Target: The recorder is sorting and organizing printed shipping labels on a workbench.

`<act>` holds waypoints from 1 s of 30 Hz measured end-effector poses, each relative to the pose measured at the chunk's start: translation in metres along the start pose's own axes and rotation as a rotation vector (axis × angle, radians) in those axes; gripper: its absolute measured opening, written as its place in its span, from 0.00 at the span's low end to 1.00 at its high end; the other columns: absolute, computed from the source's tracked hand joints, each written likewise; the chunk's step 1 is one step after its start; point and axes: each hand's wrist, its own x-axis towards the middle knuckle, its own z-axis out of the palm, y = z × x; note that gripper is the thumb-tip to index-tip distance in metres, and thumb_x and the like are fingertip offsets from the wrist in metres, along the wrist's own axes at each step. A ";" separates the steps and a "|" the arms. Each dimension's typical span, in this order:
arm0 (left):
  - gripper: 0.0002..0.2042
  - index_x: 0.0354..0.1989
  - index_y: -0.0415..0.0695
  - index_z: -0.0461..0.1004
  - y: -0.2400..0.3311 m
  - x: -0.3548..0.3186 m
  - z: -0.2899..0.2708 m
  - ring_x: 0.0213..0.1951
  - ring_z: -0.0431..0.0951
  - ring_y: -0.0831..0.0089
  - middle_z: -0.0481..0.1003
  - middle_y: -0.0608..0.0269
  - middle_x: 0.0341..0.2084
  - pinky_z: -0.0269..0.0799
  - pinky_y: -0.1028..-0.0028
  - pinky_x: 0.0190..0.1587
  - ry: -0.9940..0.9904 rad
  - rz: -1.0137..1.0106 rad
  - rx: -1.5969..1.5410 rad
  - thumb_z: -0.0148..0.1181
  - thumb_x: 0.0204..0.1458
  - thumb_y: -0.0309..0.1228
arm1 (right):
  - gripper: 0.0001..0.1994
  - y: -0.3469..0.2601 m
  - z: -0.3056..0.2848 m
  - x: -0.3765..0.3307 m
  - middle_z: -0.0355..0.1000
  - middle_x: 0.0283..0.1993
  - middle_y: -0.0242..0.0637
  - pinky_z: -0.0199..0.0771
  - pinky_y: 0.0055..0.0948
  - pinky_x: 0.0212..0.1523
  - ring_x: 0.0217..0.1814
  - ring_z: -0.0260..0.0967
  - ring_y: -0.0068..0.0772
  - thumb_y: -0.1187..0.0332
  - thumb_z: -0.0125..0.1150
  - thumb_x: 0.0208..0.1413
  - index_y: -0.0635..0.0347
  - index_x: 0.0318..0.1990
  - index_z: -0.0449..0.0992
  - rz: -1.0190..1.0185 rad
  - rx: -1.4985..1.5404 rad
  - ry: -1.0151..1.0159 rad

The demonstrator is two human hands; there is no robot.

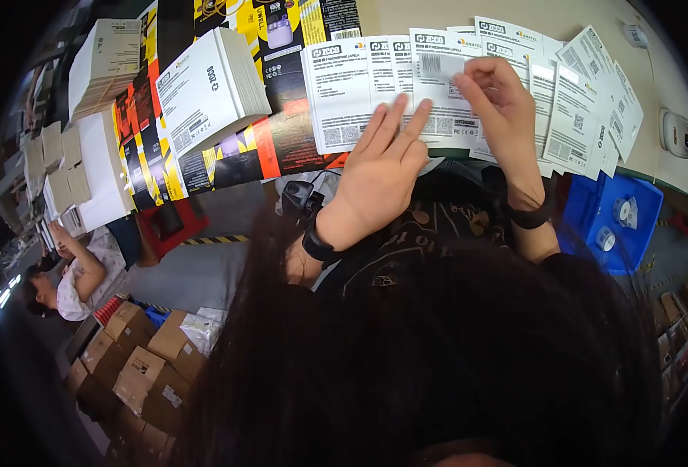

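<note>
White printed cards (pixel 340 93) lie overlapped in a row across the table. My left hand (pixel 381 175) rests over their lower edges, its fingers stretched out and pressing on the cards in the middle. My right hand (pixel 507 109) is bent above the same group, thumb and forefinger closed at the right edge of a small greyish barcode label (pixel 439 65). This label lies over the upper part of one card; whether it is fully stuck down I cannot tell. More cards (pixel 573 117) fan out to the right of my right hand.
A thick stack of white cards (pixel 208 89) sits at left on black-yellow printed sheets (pixel 281 148); another stack (pixel 104 58) stands farther left. A blue bin (pixel 612 222) with tape rolls hangs low right. Cardboard boxes (pixel 145 373) and a person (pixel 87 272) are lower left.
</note>
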 end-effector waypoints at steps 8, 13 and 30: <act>0.05 0.30 0.38 0.66 0.002 -0.007 -0.012 0.61 0.55 0.51 0.58 0.46 0.58 0.49 0.55 0.62 -0.032 -0.058 -0.053 0.54 0.47 0.24 | 0.29 -0.007 0.013 -0.007 0.53 0.63 0.48 0.46 0.40 0.63 0.66 0.48 0.40 0.64 0.58 0.51 0.58 0.60 0.56 -0.601 -0.563 -0.060; 0.05 0.30 0.37 0.66 0.007 -0.019 -0.006 0.62 0.55 0.52 0.56 0.45 0.59 0.48 0.54 0.62 -0.043 -0.118 0.019 0.54 0.47 0.25 | 0.31 -0.005 0.016 -0.017 0.52 0.65 0.43 0.30 0.46 0.68 0.69 0.44 0.40 0.57 0.55 0.53 0.55 0.62 0.53 -0.534 -0.832 -0.400; 0.06 0.27 0.37 0.66 0.006 -0.018 -0.002 0.62 0.53 0.52 0.56 0.46 0.59 0.45 0.52 0.62 -0.020 -0.105 0.053 0.53 0.49 0.27 | 0.20 -0.010 -0.020 -0.017 0.70 0.49 0.39 0.61 0.33 0.56 0.57 0.63 0.35 0.63 0.60 0.51 0.58 0.50 0.70 -0.422 -0.492 -0.037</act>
